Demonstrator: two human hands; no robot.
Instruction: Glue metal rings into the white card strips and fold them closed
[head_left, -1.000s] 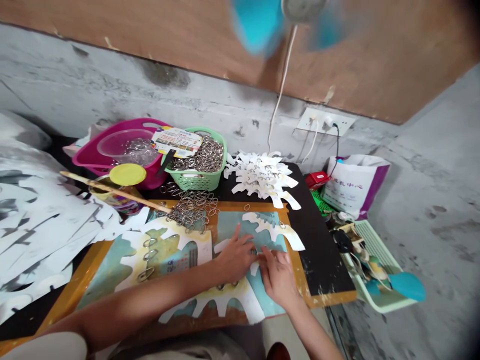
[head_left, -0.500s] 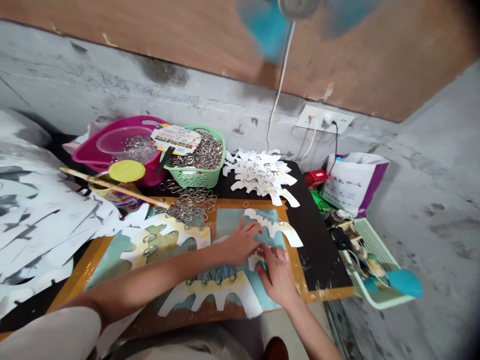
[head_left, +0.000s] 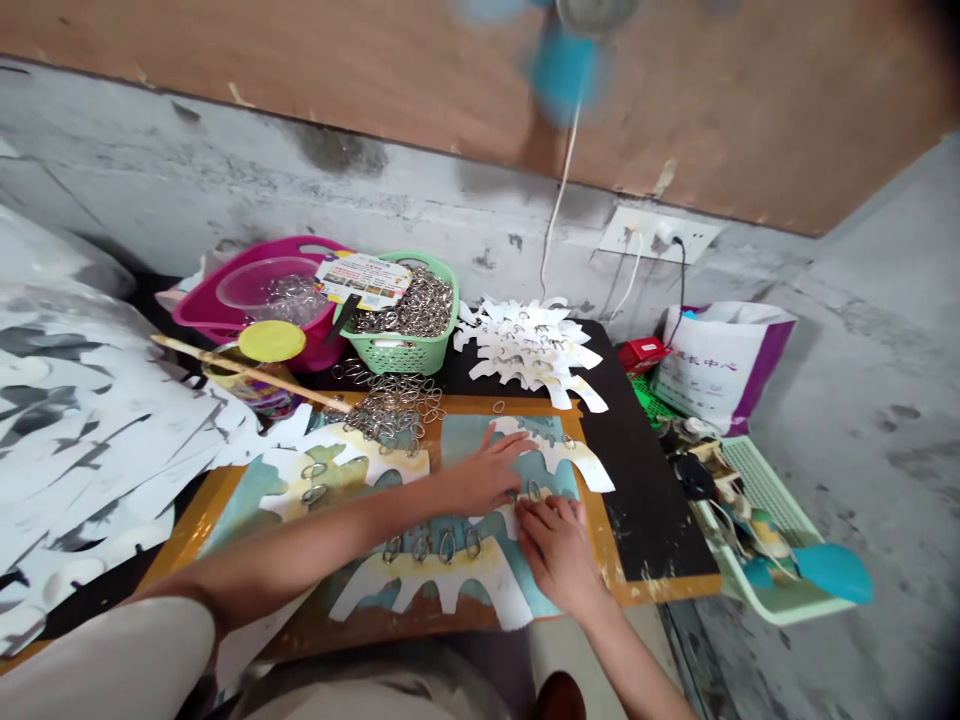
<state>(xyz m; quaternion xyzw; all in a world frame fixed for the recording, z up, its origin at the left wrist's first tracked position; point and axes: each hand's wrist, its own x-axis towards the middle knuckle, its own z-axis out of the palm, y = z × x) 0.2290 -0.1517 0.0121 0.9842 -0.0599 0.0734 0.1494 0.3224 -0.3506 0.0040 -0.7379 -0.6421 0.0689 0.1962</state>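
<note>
Head view: right fingertips (head_left: 541,511) are closing beside a small steel ring (head_left: 534,491), hold unclear, its long axis upright. Spread left fingers (head_left: 506,447) are pressing on a white paper cutout (head_left: 442,586), which is lying crosswise below, long axis running left-right.

Blue fan (head_left: 562,75) blurred by spin, cut off by top edge. Printed card (head_left: 364,281) text too small to read. Metal ring (head_left: 534,491) at right hand (head_left: 559,555): too small to tell if held. Paper sheets (head_left: 90,450) run off left edge.
</note>
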